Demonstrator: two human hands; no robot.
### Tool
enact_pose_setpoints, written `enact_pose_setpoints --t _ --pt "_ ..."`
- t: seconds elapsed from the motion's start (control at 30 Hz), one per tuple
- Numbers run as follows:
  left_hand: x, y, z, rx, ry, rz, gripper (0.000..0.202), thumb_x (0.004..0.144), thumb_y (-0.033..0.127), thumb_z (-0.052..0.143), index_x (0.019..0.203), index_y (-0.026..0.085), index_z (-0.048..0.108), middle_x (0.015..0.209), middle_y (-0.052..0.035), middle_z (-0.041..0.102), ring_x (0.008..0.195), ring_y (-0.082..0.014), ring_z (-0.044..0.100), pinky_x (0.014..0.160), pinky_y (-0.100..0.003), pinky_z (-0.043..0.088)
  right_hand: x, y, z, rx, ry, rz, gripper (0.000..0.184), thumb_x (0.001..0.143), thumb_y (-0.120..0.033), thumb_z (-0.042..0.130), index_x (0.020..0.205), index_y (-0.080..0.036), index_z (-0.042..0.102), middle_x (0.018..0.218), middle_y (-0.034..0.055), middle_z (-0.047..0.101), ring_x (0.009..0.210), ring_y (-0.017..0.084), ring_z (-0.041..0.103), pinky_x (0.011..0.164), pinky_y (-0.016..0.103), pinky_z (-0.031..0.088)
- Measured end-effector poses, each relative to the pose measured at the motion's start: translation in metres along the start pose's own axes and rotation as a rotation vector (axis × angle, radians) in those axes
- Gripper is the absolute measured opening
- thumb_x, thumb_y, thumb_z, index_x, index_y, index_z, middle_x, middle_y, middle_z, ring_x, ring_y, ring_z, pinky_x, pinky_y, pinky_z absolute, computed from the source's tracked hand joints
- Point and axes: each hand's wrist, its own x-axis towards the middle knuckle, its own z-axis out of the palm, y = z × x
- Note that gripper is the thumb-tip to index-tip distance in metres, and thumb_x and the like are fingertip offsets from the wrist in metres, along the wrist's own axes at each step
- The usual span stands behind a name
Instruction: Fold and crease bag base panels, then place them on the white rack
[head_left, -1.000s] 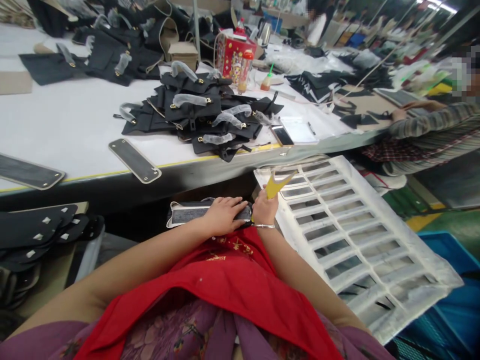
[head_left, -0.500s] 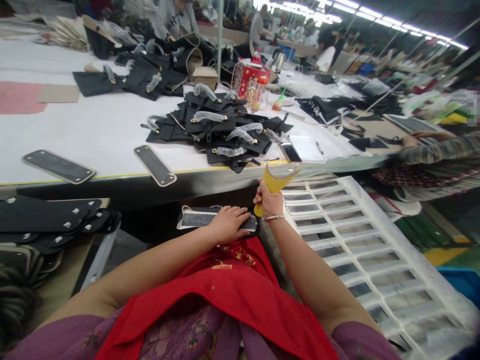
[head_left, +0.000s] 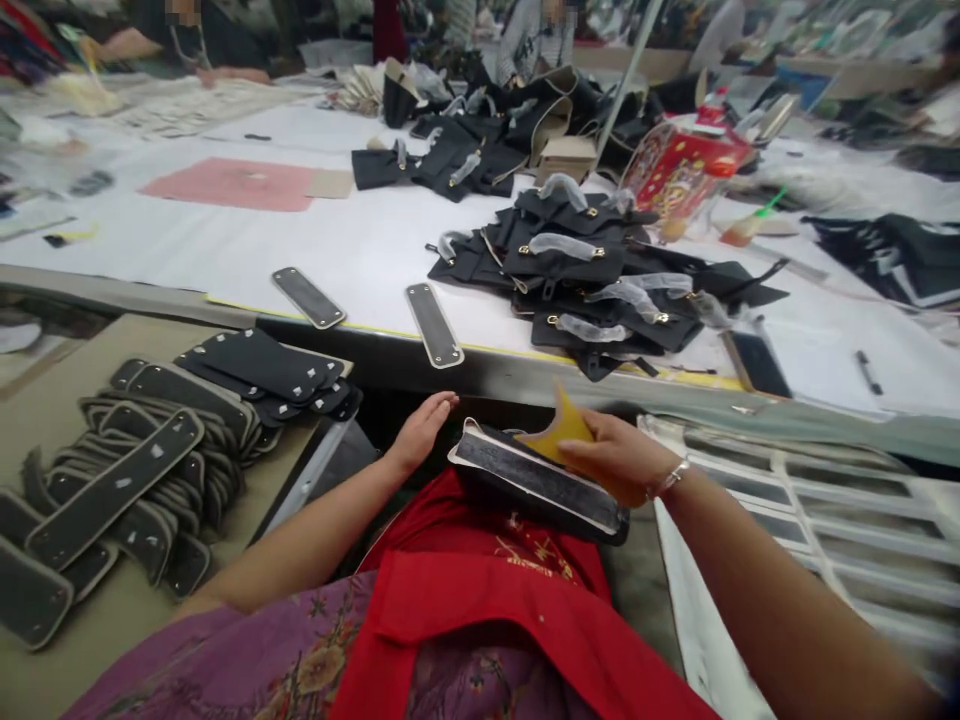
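My right hand [head_left: 619, 450] grips a flat yellow scraper [head_left: 551, 430] with a concave edge, held just above a dark block [head_left: 487, 485] lying at my lap. A black strip [head_left: 536, 475] edged in pale material lies along the block's top. My left hand [head_left: 426, 430] is off the block's left end, fingers stretched out, with nothing visible in it. Two grey panels with pale rims and corner studs, a left one [head_left: 307, 297] and a right one [head_left: 435, 325], lie on the table's front edge.
Left of me, a board [head_left: 289, 440] carries piled studded panels [head_left: 150, 460] and black pieces [head_left: 259, 365]. Black bag parts with wrapped handles [head_left: 562, 270] are heaped on the white table [head_left: 247, 240]. A frame of pale strips [head_left: 840, 520] stands at my right. Other people work behind.
My view has turned left. My left hand has lifted off the block and moved left. My right hand has brought the scraper over the block, its edge now pointing left.
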Motion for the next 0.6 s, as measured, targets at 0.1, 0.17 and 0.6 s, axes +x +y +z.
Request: enact_pose_setpoints --t 0.1,0.17,0.6 --pt "0.002 -0.021 0.004 -0.21 -0.155 -0.181 0.058 0.087 0.058 0.031 0.118 0.014 0.055 0.117 -0.0115 0.06 0.109 -0.0225 0.054 0.096 -0.037 0.039 0.029 -0.018 -0.004 -0.382 -0.215 0.043 0.034 0.072 -0.032 0.062 0.101 -0.017 0.052 0.086 0.004 0.065 0.073 0.017 0.06 0.06 0.024 0.046" --pt "-0.002 -0.025 0.013 -0.217 -0.207 -0.254 0.065 0.087 0.062 0.025 0.114 0.013 0.058 0.107 -0.01 0.064 0.1 -0.022 0.058 0.093 -0.036 0.041 0.051 -0.028 -0.002 -0.712 -0.262 0.033 0.029 0.075 -0.032 0.059 0.099 -0.015 0.055 0.086 0.0064 0.065 0.073 0.018 0.059 0.061 0.025 0.042" --pt "-0.006 -0.032 0.017 -0.207 -0.141 -0.429 0.077 0.085 0.067 0.007 0.116 0.019 0.059 0.109 -0.005 0.065 0.107 -0.0221 0.055 0.095 -0.035 0.039 0.154 -0.032 0.049 -1.188 -0.131 -0.402 0.063 0.092 -0.051 0.017 0.081 -0.017 0.068 0.084 0.0113 0.069 0.075 0.022 0.062 0.059 0.029 0.034"
